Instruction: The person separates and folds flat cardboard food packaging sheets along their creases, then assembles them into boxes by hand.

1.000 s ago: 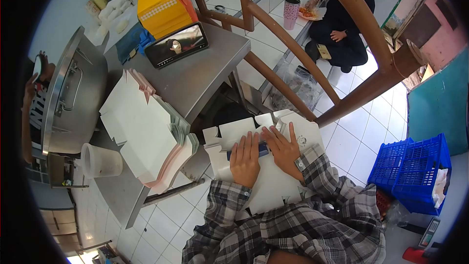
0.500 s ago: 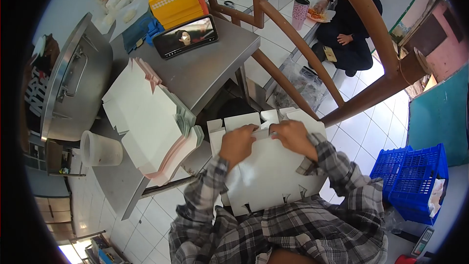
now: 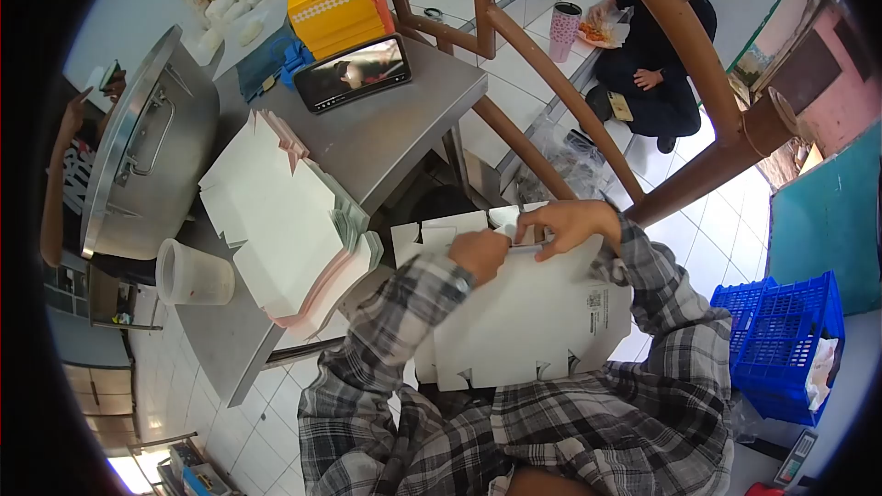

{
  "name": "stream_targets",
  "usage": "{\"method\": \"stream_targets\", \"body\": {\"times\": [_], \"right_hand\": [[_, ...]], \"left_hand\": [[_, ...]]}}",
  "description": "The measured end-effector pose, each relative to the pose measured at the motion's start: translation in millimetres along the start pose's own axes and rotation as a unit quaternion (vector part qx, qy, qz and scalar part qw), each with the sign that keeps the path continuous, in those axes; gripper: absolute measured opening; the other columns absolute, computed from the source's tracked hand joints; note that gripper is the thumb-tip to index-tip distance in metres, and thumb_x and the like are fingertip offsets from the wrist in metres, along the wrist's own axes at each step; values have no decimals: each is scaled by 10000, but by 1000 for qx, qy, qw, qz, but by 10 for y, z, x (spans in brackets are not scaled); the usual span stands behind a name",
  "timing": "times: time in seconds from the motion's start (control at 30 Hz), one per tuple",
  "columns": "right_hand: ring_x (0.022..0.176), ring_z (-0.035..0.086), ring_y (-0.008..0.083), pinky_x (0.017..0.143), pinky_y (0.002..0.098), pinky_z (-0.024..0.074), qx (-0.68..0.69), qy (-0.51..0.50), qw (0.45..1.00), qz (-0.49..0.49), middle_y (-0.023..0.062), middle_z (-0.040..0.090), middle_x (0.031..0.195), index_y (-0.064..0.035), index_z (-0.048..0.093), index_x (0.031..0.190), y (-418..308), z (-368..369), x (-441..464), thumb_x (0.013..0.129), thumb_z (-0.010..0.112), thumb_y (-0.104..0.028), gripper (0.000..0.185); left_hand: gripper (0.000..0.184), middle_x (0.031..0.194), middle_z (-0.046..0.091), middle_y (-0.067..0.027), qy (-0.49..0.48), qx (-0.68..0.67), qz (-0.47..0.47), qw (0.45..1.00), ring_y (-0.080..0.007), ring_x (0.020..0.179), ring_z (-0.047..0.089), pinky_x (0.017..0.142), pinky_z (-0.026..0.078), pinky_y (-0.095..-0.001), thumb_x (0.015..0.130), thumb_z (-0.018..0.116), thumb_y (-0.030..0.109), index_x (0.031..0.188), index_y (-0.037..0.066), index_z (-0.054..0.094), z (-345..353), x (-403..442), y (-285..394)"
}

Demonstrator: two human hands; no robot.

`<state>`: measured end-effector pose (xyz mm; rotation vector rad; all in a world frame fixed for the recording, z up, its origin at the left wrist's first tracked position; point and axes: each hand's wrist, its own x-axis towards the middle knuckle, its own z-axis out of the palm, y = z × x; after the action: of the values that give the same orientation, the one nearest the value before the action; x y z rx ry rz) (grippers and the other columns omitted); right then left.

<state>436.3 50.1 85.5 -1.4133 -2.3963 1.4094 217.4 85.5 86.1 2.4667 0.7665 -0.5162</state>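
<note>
A flat white cardboard sheet (image 3: pixel 514 331) with cut slots and folded tabs lies across my lap. My left hand (image 3: pixel 480 254) is closed at its upper edge, fingers curled on a small flap; what the fingertips pinch is too small to tell. Just to the right, my right hand (image 3: pixel 571 225) has thumb and index finger spread on either side of a raised flap at the same edge. On the metal table to the left lies a stack of flat cardboard sheets (image 3: pixel 280 230), white with greenish and pinkish edges.
A phone (image 3: pixel 354 73) leans on a yellow box (image 3: pixel 338 0) on the metal table (image 3: pixel 404 129). A plastic tub (image 3: pixel 195 274) and large pot (image 3: pixel 152 147) stand left. Brown rails (image 3: pixel 551 83) cross ahead. A person (image 3: pixel 652 83) sits beyond; another stands left. Blue crates (image 3: pixel 781 340) are right.
Both hands have gone from lying flat on the cardboard to working with bent fingers at its upper edge. The dark blue object under them no longer shows, and the sheet's printed mark now appears lower right.
</note>
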Motion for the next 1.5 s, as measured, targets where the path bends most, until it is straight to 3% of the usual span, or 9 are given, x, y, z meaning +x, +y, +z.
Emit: {"method": "stream_targets", "body": {"times": [0.2, 0.57, 0.7, 0.9, 0.93, 1.17, 1.2, 1.3, 1.5], "right_hand": [[990, 605, 357, 842, 394, 476, -8, -49, 998, -36, 195, 630, 1050, -34, 444, 1304, 51, 355, 66, 585, 838, -296, 860], [1008, 478, 364, 853, 453, 376, -159, 222, 959, 80, 198, 490, 1100, -131, 300, 1456, -405, 1003, -142, 632, 822, -480, 1036], [963, 529, 335, 766, 450, 390, -209, 281, 932, 94, 148, 543, 1045, -188, 478, 1345, -504, 1029, -117, 602, 813, -550, 892], [862, 600, 262, 702, 389, 466, -237, 364, 896, 97, 62, 616, 893, -239, 613, 1204, -500, 1065, -155, 768, 682, -164, 448], [796, 607, 250, 667, 381, 489, -247, 395, 881, 78, 45, 633, 860, -247, 643, 1163, -563, 1040, -193, 764, 620, -58, 442], [731, 652, 296, 644, 413, 495, -176, 328, 925, 77, 103, 689, 797, -166, 694, 1055, -722, 690, -403, 812, 628, -144, 253], [722, 653, 306, 646, 417, 493, -185, 299, 931, 94, 116, 685, 776, -150, 696, 1047, -722, 576, -427, 827, 627, -167, 231], [711, 651, 339, 656, 435, 487, -172, 245, 951, 78, 160, 666, 736, -92, 683, 1042, -570, 368, -396, 859, 633, -259, 253], [808, 670, 268, 652, 397, 516, -216, 313, 924, 51, 74, 707, 907, -149, 666, 1095, -448, 732, -148, 857, 611, -167, 245]], "left_hand": [[337, 868, 605, -132, 330, 118, -49, 935, -312, 877, 580, 892, 438, -433, 706, 682, 152, 1009, 25, 608, 872, -87, 217], [893, 1446, 279, -291, 359, -89, 9, 929, -441, 1379, 227, 1149, 136, -559, 727, 706, 269, 1427, -76, 272, 848, -329, 272], [914, 1568, 76, -261, 309, -143, 56, 938, -424, 1462, 24, 1152, 65, -572, 756, 667, 192, 1497, -23, 176, 747, -403, 90], [883, 1570, 162, -190, 332, -288, 201, 875, -407, 1464, 28, 1142, 44, -597, 722, 543, -18, 1523, 102, 191, 98, -680, -396], [872, 1531, 252, -191, 365, -188, 121, 904, -403, 1453, 98, 1154, 92, -566, 695, 538, -30, 1506, 80, 237, -116, -819, -314], [606, 1143, 599, -129, 207, -26, 8, 978, -327, 1168, 524, 1044, 377, -452, 624, 801, 167, 1173, 48, 572, -281, -698, -363], [523, 933, 622, -71, 263, 4, 19, 965, -299, 957, 594, 884, 457, -426, 563, 846, 232, 991, 64, 596, -236, -608, -395], [398, 861, 594, -44, 277, 4, -1, 961, -252, 926, 599, 787, 459, -392, 615, 811, 183, 943, 89, 605, -186, -557, -302], [287, 838, 587, -25, 494, 59, 37, 866, -242, 846, 593, 759, 459, -368, 703, 701, 117, 981, 119, 630, 687, -616, -484]]}}
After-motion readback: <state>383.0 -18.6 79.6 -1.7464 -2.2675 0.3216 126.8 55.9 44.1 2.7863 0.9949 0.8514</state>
